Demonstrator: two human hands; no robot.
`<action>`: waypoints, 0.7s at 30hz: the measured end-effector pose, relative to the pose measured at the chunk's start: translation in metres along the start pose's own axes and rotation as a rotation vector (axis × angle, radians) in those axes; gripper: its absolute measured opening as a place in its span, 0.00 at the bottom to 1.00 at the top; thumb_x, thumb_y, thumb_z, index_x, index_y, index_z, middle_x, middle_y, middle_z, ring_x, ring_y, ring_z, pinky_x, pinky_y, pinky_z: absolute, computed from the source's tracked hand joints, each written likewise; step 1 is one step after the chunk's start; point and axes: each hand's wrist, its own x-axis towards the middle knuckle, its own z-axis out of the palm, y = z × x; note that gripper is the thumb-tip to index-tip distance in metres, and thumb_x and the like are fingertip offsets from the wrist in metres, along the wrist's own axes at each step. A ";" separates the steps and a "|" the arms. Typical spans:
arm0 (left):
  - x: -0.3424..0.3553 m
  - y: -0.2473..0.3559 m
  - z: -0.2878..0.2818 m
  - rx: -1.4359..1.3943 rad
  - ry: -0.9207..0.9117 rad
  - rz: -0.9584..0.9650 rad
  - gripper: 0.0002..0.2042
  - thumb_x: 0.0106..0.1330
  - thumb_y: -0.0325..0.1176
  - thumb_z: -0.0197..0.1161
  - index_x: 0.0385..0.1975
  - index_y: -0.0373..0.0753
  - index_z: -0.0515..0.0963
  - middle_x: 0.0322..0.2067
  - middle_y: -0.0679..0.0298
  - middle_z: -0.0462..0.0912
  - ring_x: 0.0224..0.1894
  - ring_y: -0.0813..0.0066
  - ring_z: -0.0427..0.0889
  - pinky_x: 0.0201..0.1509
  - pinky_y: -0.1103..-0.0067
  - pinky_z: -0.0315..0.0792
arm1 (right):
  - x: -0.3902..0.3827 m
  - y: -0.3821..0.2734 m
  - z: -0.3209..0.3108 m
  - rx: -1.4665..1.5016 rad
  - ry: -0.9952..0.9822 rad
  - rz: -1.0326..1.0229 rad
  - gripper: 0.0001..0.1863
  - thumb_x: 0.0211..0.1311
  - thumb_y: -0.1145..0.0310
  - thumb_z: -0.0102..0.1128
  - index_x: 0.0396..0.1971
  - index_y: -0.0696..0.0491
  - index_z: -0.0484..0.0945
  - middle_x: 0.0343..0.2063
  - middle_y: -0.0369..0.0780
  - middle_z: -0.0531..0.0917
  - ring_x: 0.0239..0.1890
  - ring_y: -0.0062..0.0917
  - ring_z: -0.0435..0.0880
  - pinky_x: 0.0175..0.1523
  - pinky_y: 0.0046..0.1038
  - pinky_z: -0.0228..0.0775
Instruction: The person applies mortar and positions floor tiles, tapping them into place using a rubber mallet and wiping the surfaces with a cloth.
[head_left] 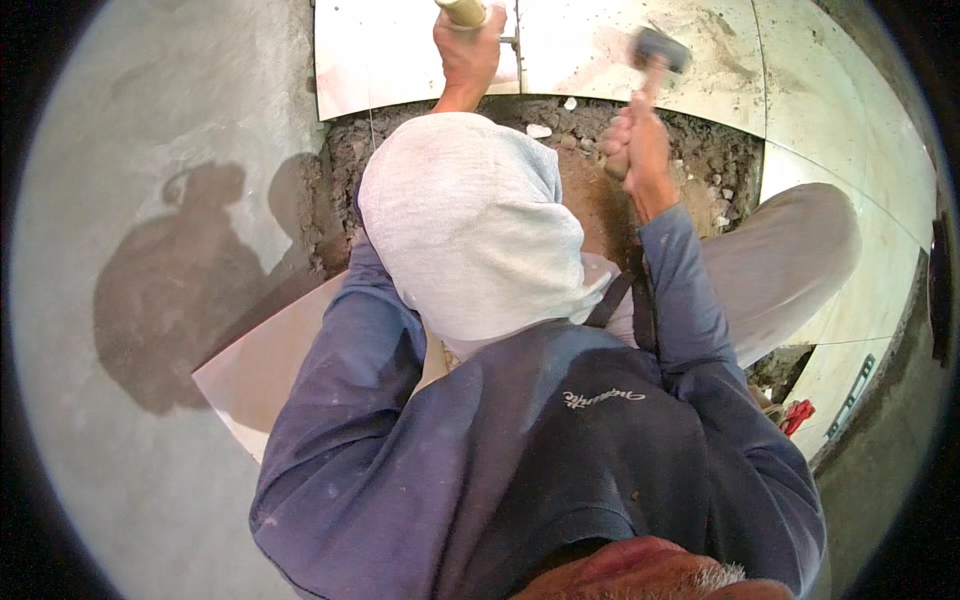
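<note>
My left hand (466, 55) grips a pale yellow cylindrical object (458, 11) over the white floor tiles (360, 60) at the top; a small metal piece shows just right of it at a joint between tiles. My right hand (638, 150) is closed round the handle of a mallet with a dark head (660, 50), both slightly blurred, raised over the tiles to the right. Below my hands lies a strip of rough mortar and rubble (715, 180) with small white chips, partly hidden by my knees in pale trousers (470, 210).
Grey concrete floor (130, 120) spans the left. A loose tile (240, 380) lies by my left side. More laid tiles (850, 130) curve along the right, with a level-like bar (850, 395) and a red object (797, 415) near my right elbow.
</note>
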 end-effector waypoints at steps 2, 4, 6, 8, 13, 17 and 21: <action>-0.002 -0.002 0.000 0.002 -0.014 0.023 0.09 0.63 0.31 0.70 0.31 0.37 0.75 0.26 0.65 0.82 0.29 0.77 0.84 0.36 0.77 0.77 | -0.009 0.008 0.006 0.065 0.041 -0.003 0.16 0.79 0.56 0.47 0.31 0.49 0.65 0.18 0.28 0.67 0.16 0.12 0.65 0.17 0.19 0.62; -0.001 -0.003 0.000 0.022 -0.025 0.045 0.09 0.63 0.31 0.70 0.32 0.37 0.75 0.26 0.65 0.81 0.29 0.76 0.84 0.36 0.77 0.77 | -0.035 0.036 0.033 -0.039 0.017 0.082 0.15 0.78 0.56 0.49 0.31 0.49 0.66 0.17 0.28 0.66 0.14 0.12 0.64 0.16 0.18 0.59; -0.002 0.000 -0.007 0.074 -0.020 0.061 0.09 0.63 0.31 0.70 0.32 0.37 0.75 0.26 0.65 0.81 0.30 0.75 0.84 0.36 0.77 0.78 | -0.038 0.041 0.039 -0.115 -0.110 0.238 0.15 0.78 0.56 0.51 0.32 0.49 0.66 0.17 0.27 0.66 0.13 0.12 0.63 0.15 0.18 0.57; -0.007 0.005 -0.007 0.043 0.018 0.025 0.09 0.63 0.30 0.69 0.32 0.37 0.75 0.27 0.65 0.81 0.30 0.75 0.84 0.36 0.77 0.77 | -0.024 0.035 0.033 -0.147 -0.307 0.448 0.15 0.77 0.55 0.52 0.32 0.49 0.67 0.17 0.27 0.65 0.13 0.11 0.61 0.14 0.17 0.55; -0.006 -0.002 0.007 0.001 -0.009 -0.037 0.09 0.63 0.30 0.69 0.33 0.36 0.75 0.27 0.64 0.81 0.30 0.74 0.84 0.37 0.77 0.78 | -0.018 0.010 0.012 -0.078 -0.065 0.168 0.14 0.78 0.57 0.50 0.35 0.50 0.66 0.20 0.27 0.65 0.16 0.10 0.61 0.18 0.18 0.61; -0.010 0.010 -0.010 -0.011 0.023 -0.007 0.09 0.63 0.30 0.69 0.33 0.36 0.75 0.27 0.64 0.81 0.30 0.74 0.84 0.37 0.77 0.78 | -0.031 0.023 0.033 0.023 0.048 -0.032 0.12 0.77 0.59 0.50 0.36 0.51 0.66 0.22 0.30 0.69 0.18 0.16 0.67 0.23 0.24 0.68; -0.007 0.001 -0.016 0.037 0.029 -0.046 0.10 0.64 0.31 0.70 0.34 0.36 0.75 0.27 0.64 0.82 0.30 0.73 0.85 0.36 0.77 0.78 | -0.024 0.052 0.035 -0.113 -0.305 0.413 0.11 0.76 0.61 0.52 0.33 0.49 0.65 0.19 0.29 0.68 0.14 0.14 0.65 0.16 0.25 0.63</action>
